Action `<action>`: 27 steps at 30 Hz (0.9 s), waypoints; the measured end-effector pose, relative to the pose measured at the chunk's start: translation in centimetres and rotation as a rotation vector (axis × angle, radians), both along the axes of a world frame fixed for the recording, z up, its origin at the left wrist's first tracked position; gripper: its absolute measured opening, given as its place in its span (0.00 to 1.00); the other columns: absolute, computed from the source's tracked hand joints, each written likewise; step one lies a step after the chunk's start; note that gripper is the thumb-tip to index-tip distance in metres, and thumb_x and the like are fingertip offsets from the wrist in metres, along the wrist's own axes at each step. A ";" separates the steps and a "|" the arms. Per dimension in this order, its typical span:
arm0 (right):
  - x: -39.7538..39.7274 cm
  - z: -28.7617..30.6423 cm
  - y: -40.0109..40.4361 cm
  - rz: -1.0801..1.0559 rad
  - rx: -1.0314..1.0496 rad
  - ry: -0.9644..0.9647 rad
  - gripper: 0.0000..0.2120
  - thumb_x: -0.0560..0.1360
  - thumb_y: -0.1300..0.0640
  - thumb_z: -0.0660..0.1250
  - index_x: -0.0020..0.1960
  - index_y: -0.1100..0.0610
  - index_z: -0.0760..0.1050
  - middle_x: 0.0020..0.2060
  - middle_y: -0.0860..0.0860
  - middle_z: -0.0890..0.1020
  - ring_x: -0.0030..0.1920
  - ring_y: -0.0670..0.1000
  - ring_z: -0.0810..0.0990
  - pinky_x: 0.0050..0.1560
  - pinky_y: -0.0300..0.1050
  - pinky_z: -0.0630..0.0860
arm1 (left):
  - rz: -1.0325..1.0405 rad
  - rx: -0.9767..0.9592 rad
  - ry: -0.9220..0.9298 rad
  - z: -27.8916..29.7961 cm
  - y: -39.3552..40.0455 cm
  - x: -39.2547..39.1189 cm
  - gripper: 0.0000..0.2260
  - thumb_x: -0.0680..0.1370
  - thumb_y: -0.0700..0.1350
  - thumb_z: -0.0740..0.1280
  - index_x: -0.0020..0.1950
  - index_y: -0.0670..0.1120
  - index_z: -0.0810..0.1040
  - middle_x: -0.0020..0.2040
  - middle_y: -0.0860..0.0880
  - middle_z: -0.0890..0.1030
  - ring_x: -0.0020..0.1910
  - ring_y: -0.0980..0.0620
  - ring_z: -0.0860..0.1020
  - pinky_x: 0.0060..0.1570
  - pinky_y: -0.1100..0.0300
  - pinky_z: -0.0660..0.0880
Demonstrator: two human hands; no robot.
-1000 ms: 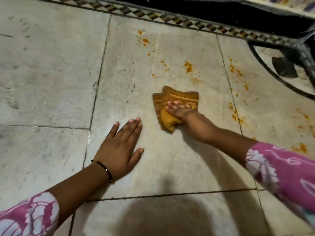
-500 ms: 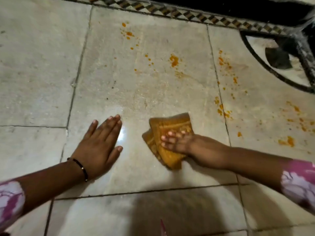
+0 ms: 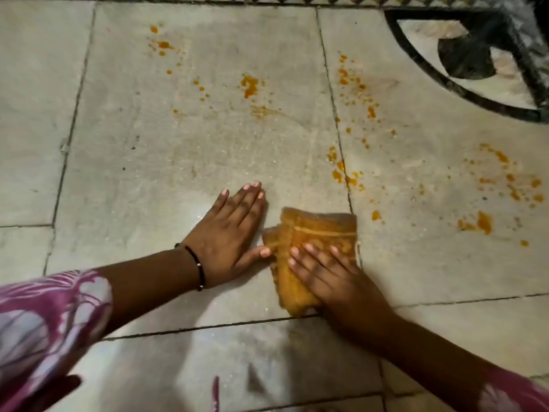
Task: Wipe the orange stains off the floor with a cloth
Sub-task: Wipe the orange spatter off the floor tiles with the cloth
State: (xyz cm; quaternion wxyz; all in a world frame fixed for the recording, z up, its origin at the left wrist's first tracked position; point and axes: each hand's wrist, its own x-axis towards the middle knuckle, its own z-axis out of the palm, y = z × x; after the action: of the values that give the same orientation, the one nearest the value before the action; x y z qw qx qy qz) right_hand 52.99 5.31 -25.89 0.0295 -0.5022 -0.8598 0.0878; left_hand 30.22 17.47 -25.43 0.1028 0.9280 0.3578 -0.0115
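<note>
— Both hands are down on the pale grey stone-tiled floor [image 3: 124, 162]. How do they sit?

— Her left hand [image 3: 230, 236] lies flat, palm down, fingers straight and close together, holding nothing. A thin black beaded bracelet [image 3: 197, 270] circles its wrist, and a pink and white patterned sleeve [image 3: 50, 316] covers the forearm behind it.

— And the other?

— Her right hand [image 3: 323, 272] presses flat on a folded orange-brown terry cloth [image 3: 315, 233], fingers spread over its near half. It is pressing rather than gripping; the fingers do not curl around the fabric.

— How close are the two hands?

— Nearly together. The left thumb tip reaches the cloth's left edge, just beside the right fingertips.

— Where does the cloth lie on the floor?

— Directly under and ahead of the right hand, its near corner at the dark grout line that runs below both wrists.

— What about the orange stains?

— They lie beyond the hands. One cluster of orange splatter [image 3: 341, 171] sits just ahead and right of the cloth, along a grout line. A larger orange blot [image 3: 249, 84] lies well ahead of the left hand, with small orange dots [image 3: 162, 44] farther off to the left. More orange patches [image 3: 484, 222] spread well to the right of the right hand.

— Anything else out there?

— A black curved inlay pattern [image 3: 445, 81] far ahead and to the right, by a chequered border strip.
</note>
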 end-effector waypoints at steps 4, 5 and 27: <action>1.7 -0.8 6.6 -0.158 0.016 0.018 0.32 0.70 0.62 0.66 0.73 0.54 0.64 0.72 0.51 0.68 0.72 0.52 0.65 0.70 0.49 0.54 | 0.248 -0.075 -0.061 -1.3 -1.4 3.8 0.37 0.78 0.65 0.39 0.76 0.38 0.53 0.76 0.40 0.53 0.76 0.43 0.53 0.72 0.49 0.43; 3.0 -0.7 7.2 -0.216 0.014 0.024 0.33 0.69 0.64 0.68 0.73 0.55 0.64 0.72 0.51 0.68 0.72 0.53 0.64 0.70 0.49 0.52 | 0.284 -0.050 -0.043 -1.5 -1.6 4.0 0.37 0.78 0.64 0.41 0.76 0.38 0.54 0.76 0.41 0.53 0.75 0.44 0.54 0.72 0.50 0.43; 3.6 -1.6 8.3 -0.295 0.093 0.125 0.33 0.67 0.67 0.69 0.71 0.58 0.68 0.69 0.55 0.71 0.71 0.58 0.67 0.70 0.51 0.50 | 0.377 -0.003 0.027 -1.3 -2.1 4.9 0.33 0.78 0.60 0.50 0.76 0.40 0.56 0.77 0.43 0.54 0.76 0.47 0.52 0.73 0.52 0.44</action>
State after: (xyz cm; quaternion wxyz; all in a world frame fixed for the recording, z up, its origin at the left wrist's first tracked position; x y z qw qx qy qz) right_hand 56.57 13.61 -27.46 0.1186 -0.6147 -0.7764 0.0735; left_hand 35.08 15.42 -26.71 0.0999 0.8441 0.5267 -0.0050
